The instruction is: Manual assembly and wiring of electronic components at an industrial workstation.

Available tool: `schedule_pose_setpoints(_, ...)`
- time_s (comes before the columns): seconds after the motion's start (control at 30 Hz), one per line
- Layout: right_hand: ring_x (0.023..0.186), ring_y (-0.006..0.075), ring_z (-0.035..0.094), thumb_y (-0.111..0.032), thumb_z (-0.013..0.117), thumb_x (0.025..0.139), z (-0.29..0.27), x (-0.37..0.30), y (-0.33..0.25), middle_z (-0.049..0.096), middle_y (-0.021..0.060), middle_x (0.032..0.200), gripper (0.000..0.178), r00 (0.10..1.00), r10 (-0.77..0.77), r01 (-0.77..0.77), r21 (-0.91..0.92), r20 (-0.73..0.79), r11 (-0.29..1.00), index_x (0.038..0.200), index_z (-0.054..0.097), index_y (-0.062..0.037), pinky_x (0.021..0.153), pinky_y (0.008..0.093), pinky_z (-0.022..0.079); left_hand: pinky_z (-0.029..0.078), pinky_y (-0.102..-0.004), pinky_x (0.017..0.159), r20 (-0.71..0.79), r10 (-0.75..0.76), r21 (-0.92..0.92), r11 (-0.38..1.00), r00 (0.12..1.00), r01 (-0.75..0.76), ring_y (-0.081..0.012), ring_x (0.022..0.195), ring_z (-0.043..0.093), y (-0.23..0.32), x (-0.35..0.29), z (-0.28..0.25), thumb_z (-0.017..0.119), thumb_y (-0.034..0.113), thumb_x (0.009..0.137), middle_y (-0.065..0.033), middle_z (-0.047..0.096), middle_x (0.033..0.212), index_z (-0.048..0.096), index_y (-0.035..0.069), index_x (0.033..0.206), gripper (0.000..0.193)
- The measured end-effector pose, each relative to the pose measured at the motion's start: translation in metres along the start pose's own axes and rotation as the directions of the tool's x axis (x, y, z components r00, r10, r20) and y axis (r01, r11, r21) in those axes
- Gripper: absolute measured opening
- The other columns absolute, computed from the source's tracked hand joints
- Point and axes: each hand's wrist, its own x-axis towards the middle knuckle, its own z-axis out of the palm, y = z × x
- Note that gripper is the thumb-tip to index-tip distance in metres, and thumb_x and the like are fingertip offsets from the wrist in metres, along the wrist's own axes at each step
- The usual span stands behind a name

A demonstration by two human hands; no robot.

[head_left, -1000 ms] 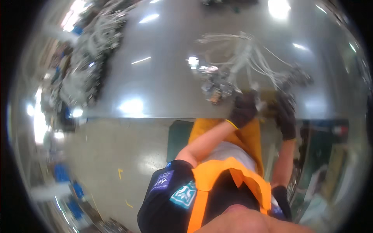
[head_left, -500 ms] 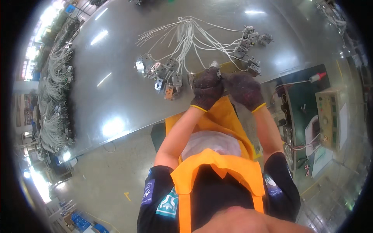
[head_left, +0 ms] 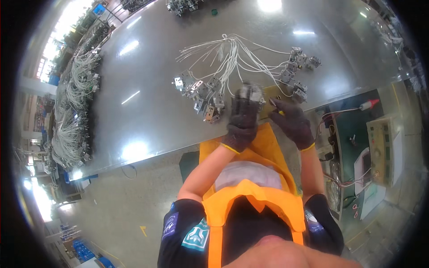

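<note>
Both my hands wear dark knit gloves with yellow cuffs. At the table's near edge, my left hand [head_left: 243, 117] is closed on a small silver metal unit [head_left: 255, 94], one of several such units; the fingers are slightly blurred. To its right, my right hand [head_left: 292, 123] is closed around a small tool with a dark tip and a bit of yellow [head_left: 278, 108]; its kind is hard to make out. Beyond my hands, a bundle of white wires [head_left: 230, 53] fans out. Its wires run to metal units on the left [head_left: 209, 112] and on the right [head_left: 300, 92].
The grey metal table [head_left: 143, 80] bears a long heap of wired units [head_left: 73, 102] along its left side and more units [head_left: 183, 5] at the far edge. At right stand a beige control box [head_left: 380, 138] and a red-tipped probe [head_left: 369, 104] on a lead.
My hands have drawn apart; the right one has moved right, and the tool now shows in it. The metal unit at my left hand is more visible. The whole view has shifted slightly.
</note>
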Motion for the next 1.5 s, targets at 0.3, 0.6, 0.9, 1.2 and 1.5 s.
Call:
schedule_pose_setpoints(0.3,0.054,0.0045,0.052,-0.018,0.062,0.09,0.019,0.013,0.03,0.067,0.0011,0.083,0.03,0.865,0.497,-0.477,0.427,0.073,0.768,0.117,0.067,-0.0056,0.046,0.022,0.041,0.047,-0.0389,0.095,0.234,-0.331,-0.298,0.871,0.914,0.391,-0.0356,0.107,0.058,-0.052,0.002,0.015,0.075,0.017,0.073,-0.0198,0.059,0.114,0.052,0.005,0.13,0.063)
schedule_pose_setpoints(0.6,0.089,0.0082,0.061,-0.017,0.064,0.089,-0.02,0.027,0.046,0.07,0.0031,0.098,0.033,0.891,0.453,-0.425,0.363,0.01,0.829,0.12,0.066,-0.0065,0.078,0.0246,0.049,0.048,-0.0274,0.086,0.654,-0.371,-0.754,-0.382,0.659,0.534,-0.0113,0.097,0.056,-0.025,0.0,0.01,0.072,0.012,0.086,-0.0044,0.059,0.115,0.045,0.0,0.138,0.06)
schedule_pose_setpoints(0.9,0.084,0.0206,0.067,-0.024,0.062,0.093,-0.018,0.016,0.0,0.07,0.0124,0.097,0.036,0.885,0.354,-0.378,0.024,0.302,0.925,0.124,0.063,-0.0073,0.076,0.035,0.052,0.05,-0.0373,0.079,0.073,-0.274,-0.36,0.889,0.959,0.281,-0.0266,0.09,0.061,-0.01,0.009,0.044,0.077,0.015,0.079,-0.0152,0.062,0.101,0.051,0.0,0.129,0.059)
schedule_pose_setpoints(1.2,0.083,0.0387,0.064,-0.029,0.053,0.093,-0.004,0.038,-0.014,0.066,0.0203,0.087,0.025,0.838,0.348,-0.021,-0.612,0.42,0.791,0.098,0.066,-0.0086,0.071,0.0478,0.051,0.05,-0.0478,0.072,0.34,-0.224,-0.57,0.723,0.913,0.39,-0.0414,0.081,0.061,-0.014,0.026,0.054,0.068,0.022,0.077,-0.0189,0.062,0.087,0.058,0.005,0.102,0.032)
schedule_pose_setpoints(1.5,0.076,0.0381,0.065,-0.026,0.053,0.09,0.007,0.025,-0.017,0.067,0.0178,0.082,0.022,0.912,0.297,-0.015,-0.7,0.283,0.714,0.094,0.065,-0.0078,0.065,0.0502,0.051,0.05,-0.0482,0.073,0.198,-0.199,-0.527,0.804,0.96,0.275,-0.0408,0.083,0.062,-0.004,0.021,0.045,0.069,0.019,0.076,-0.0204,0.063,0.086,0.06,0.001,0.107,0.037)
